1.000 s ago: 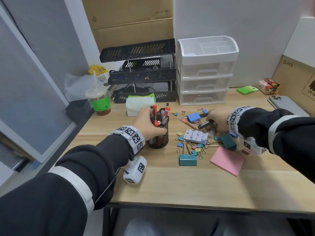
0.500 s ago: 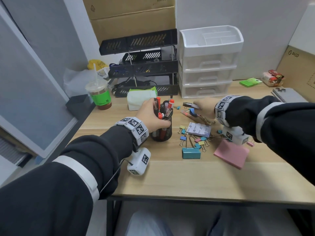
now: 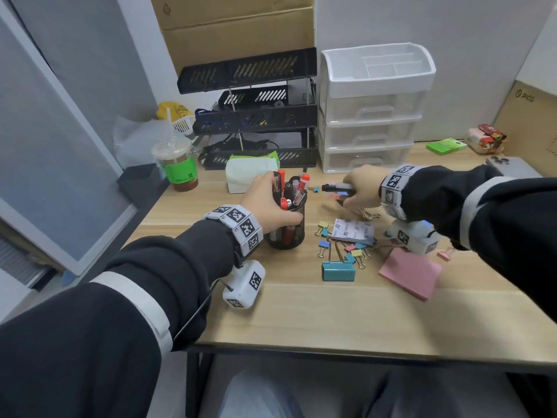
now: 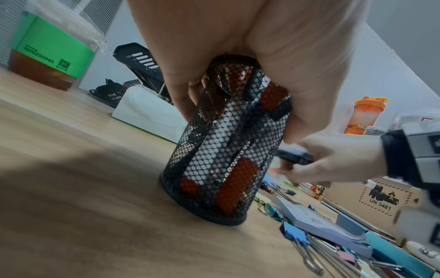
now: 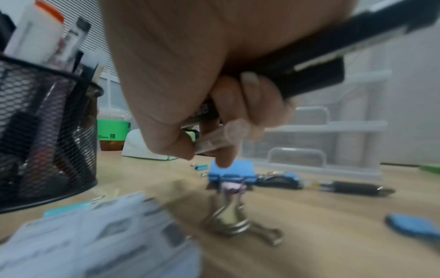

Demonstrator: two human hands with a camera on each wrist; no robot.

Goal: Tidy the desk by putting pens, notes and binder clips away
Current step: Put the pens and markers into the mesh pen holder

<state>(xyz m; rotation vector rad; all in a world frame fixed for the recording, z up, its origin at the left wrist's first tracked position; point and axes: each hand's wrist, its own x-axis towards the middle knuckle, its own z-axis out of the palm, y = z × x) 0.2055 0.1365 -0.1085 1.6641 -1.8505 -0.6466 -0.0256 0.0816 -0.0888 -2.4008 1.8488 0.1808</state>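
A: Why is the left hand (image 3: 268, 203) wrapped around the mesh pen cup (image 3: 286, 227)?

B: To steady it, I'd say. Its fingers and thumb curl round the upper wall of the cup, which stands upright on the desk (image 3: 331, 315) with red and dark markers already poking out. A light mesh cup could tip or slide when another pen goes in, so bracing it makes sense.

A: And the right hand (image 3: 363, 188)?

B: It hovers just right of the cup, knuckles up, clenched around a black pen (image 3: 336, 187) held roughly level, with one end pointing toward the cup. The right wrist view shows a second, clear-barrelled pen (image 5: 219, 139) tucked in the same fist, though that picture is blurred, so I may be misreading it. Gathering several at once would save trips.

A: So the pens aren't all away?

B: No. One dark pen (image 5: 357, 188) lies on the desk near the drawer unit (image 3: 370, 116). The binder clips (image 3: 346, 251) are scattered to the right of the cup, around a small notepad (image 3: 354, 232), with a large teal clip (image 3: 338, 270) nearer the person and a pink sticky pad (image 3: 410, 273) off to the right.

A: What does the next move need?

B: Probably tilting the held pens upright over the cup's mouth, where the standing markers leave limited room.
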